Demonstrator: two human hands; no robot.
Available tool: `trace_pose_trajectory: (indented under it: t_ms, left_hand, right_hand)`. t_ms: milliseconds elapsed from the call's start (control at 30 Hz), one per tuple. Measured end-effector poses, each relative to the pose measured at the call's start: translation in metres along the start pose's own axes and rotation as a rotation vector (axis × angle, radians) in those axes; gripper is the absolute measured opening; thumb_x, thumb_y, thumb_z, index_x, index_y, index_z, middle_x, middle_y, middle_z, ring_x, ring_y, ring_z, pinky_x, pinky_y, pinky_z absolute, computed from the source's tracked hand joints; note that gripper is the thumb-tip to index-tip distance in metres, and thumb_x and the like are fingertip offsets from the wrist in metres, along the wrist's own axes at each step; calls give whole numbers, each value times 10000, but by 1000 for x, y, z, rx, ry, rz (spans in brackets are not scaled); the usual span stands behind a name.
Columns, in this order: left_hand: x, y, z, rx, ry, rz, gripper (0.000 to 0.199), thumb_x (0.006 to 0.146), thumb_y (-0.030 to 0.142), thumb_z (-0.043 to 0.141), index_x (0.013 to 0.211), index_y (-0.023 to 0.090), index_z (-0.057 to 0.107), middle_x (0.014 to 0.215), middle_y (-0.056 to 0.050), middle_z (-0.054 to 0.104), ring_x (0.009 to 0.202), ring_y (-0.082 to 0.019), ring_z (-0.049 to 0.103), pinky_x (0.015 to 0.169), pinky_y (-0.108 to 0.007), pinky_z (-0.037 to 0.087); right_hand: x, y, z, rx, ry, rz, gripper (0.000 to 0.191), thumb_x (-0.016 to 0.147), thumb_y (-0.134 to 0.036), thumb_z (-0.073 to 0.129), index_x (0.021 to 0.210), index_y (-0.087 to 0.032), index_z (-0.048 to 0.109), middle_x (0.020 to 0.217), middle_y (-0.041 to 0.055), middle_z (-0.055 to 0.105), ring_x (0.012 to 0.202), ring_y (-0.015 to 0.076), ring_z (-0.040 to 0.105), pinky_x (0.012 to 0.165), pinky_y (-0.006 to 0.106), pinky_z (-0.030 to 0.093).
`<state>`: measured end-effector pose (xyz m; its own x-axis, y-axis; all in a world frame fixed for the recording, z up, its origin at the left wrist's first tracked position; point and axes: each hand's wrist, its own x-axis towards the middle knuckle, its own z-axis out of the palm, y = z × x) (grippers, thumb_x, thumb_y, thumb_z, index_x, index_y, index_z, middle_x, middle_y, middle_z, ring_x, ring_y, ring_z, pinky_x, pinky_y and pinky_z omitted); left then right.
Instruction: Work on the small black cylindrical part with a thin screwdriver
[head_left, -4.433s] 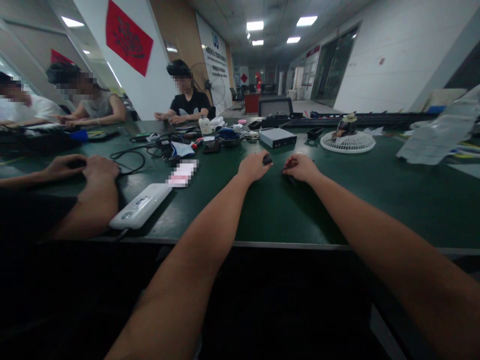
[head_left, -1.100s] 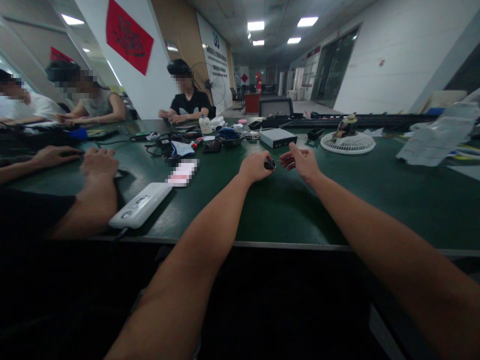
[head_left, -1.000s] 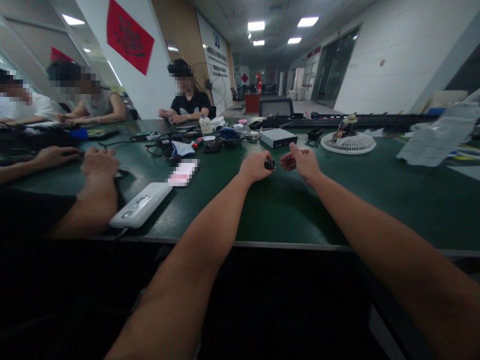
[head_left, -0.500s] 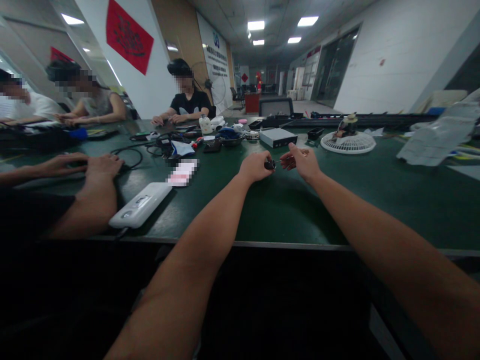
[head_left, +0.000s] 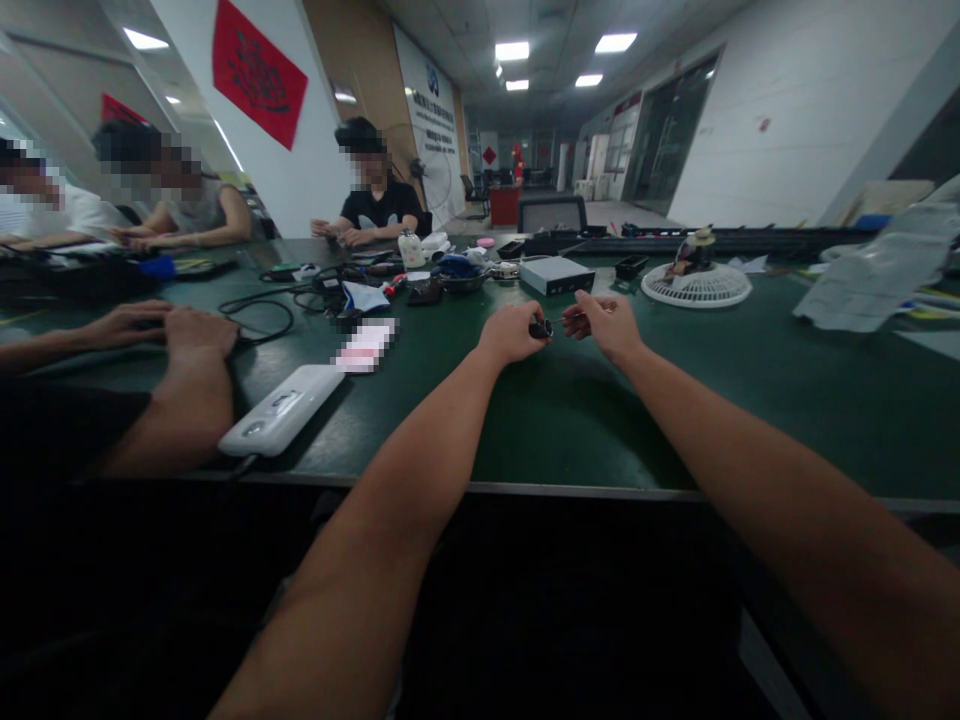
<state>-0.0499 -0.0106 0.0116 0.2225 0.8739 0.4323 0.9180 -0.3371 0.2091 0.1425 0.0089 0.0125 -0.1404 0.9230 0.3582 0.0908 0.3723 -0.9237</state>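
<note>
- Current state: the left hand (head_left: 509, 335) is clamped on a small black cylindrical part (head_left: 539, 329), which protrudes from its fingers at centre frame, above the tabletop (head_left: 600, 430).
- The right hand (head_left: 609, 326) is raised just beside that part, with thumb and forefinger pinched toward it. The two hands are close together but not touching. Whether the right hand holds a thin item is too small to tell.
- Latest change: the right hand sits slightly nearer the part than in the preceding frame. The left hand's grip looks unchanged.
- Difference from the earliest frame: both hands then lay lower and further apart, each closed on a dark piece. They are now lifted and working at one point.
- Nearby items: a grey metal box (head_left: 556, 276) stands ahead of the hands, and a white round fan (head_left: 696, 286) lies upper right.
- Left of the hands: a white power bank (head_left: 281, 410) and a pixelated card (head_left: 365, 346) lie on the tabletop.
- Co-worker: another person's hands (head_left: 169, 330) rest at left, near a looped black cable (head_left: 256, 320).
</note>
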Motion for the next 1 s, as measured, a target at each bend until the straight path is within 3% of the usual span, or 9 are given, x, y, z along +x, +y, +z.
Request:
trace_pose_trajectory:
  t_ms: [300,567,733,1000]
  left_hand:
    - [1,-1,1,-7,-6,10,348,789,409,769,1080,239,679,1016,-87,742,973,-279,685,857,-376,526]
    - [1,-2,1,-21,-10,7,350,789,402,772,1083,235,682,1007,-88,743,957,-272,688,851,-378,525]
    - [0,-1,1,2,8,13,352,780,398,782,1073,230,683,1001,-87,746,953,-273,688,846,-374,528]
    - [1,0,0,-4,-7,9,356,789,415,773,1081,234,678,1006,-83,748,931,-264,691,838,-363,526]
  right_hand:
    - [0,-1,-1,-1,6,25,625,853,-782,582,745,-182,718,594,101,700,531,196,668,527,324,533]
    - [0,1,0,22,3,4,589,882,-744,584,775,-179,708,719,124,741,571,203,696,572,349,561]
    - [-1,-1,-1,33,-38,10,632,867,-785,558,803,-179,727,653,115,721,574,215,690,558,345,544]
    - [4,4,-3,-13,17,16,625,872,-776,560,820,-178,733,654,110,725,542,200,675,511,324,530]
